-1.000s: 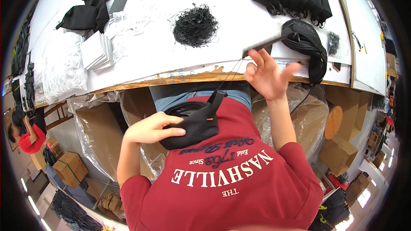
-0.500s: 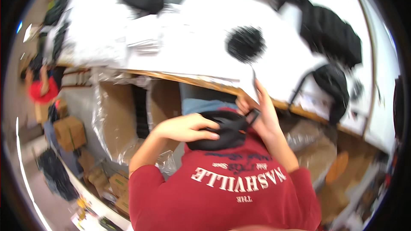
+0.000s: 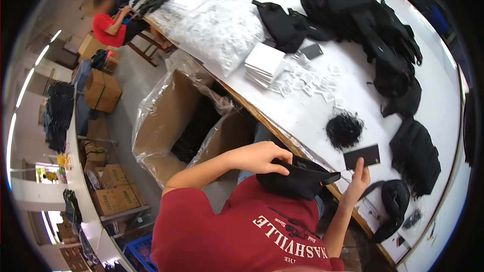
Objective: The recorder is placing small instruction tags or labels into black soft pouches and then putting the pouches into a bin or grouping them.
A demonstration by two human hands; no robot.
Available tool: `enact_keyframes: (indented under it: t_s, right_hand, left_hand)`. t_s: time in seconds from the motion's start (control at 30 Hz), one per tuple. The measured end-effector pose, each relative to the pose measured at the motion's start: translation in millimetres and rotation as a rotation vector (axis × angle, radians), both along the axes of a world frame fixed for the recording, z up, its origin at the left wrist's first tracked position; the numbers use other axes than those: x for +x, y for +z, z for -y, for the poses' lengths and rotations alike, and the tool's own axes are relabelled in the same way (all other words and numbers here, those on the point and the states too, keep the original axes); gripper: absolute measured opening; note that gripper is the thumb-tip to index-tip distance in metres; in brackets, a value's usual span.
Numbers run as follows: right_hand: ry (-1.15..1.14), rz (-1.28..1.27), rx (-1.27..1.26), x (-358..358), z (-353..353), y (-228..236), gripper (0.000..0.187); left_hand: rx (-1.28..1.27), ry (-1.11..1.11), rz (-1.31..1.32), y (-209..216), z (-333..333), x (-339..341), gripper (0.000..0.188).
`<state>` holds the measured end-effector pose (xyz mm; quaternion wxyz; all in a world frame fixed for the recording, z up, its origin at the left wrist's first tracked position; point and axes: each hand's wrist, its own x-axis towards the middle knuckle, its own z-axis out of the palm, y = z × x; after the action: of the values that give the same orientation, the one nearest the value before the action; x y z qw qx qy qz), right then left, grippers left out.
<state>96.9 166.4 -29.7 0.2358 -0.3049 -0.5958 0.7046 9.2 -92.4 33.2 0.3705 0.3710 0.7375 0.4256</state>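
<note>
Hands work at a white table's edge [image 3: 302,121]: left hand [image 3: 259,157] clamps its fingers on a black pouch [image 3: 297,177] against the red shirt [image 3: 237,236], right hand [image 3: 359,179] pinches a black card [image 3: 362,156]. Nearby lie a black cord tangle [image 3: 344,129], white tags [image 3: 264,63] and a plastic-lined carton [image 3: 176,121].

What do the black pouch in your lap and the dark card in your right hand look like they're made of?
The black pouch under the left hand looks like soft matte woven fabric, probably nylon: it sags and folds. The dark card held by the right hand looks like stiff matte cardboard: flat, with straight edges. Neither is certain from this view.
</note>
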Motion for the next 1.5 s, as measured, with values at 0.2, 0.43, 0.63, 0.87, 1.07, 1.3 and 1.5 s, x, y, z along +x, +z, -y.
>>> enact_keyframes:
  t_s: [0.2, 0.43, 0.63, 0.87, 1.07, 1.3, 1.5]
  right_hand:
    - [0.842, 0.118, 0.804, -9.4, 5.6, 62.4, 0.030]
    - [1.168, 0.321, 0.834, 9.3, 4.4, 62.2, 0.026]
    - [1.071, 0.200, 0.822, 21.9, 1.4, 41.3, 0.029]
    - [1.016, 0.216, 0.873, 23.0, 1.8, 46.0, 0.029]
    - [0.787, 0.004, 1.254, 5.1, 0.5, 60.2, 0.019]
    - [0.670, -0.053, 1.441, -10.3, -3.8, 75.3, 0.015]
    - [0.482, -0.073, 1.383, -16.2, 15.7, 74.0, 0.017]
  left_hand:
    - [0.205, 0.000, -0.571, 3.4, -31.6, 0.9, 0.015]
    - [0.232, -0.291, -0.489, -18.5, -45.4, -7.3, 0.012]
    - [0.040, 0.311, -0.572, -70.6, -40.7, -85.4, 0.023]
    - [-0.373, 0.540, -1.270, -123.8, -16.4, -129.8, 0.027]
    - [0.107, 0.618, -0.608, -59.6, -45.7, -94.2, 0.015]
    - [0.269, 0.257, -0.804, -13.4, -69.5, -32.6, 0.039]
    - [0.876, 0.674, 0.990, -84.1, -84.3, -0.7, 0.063]
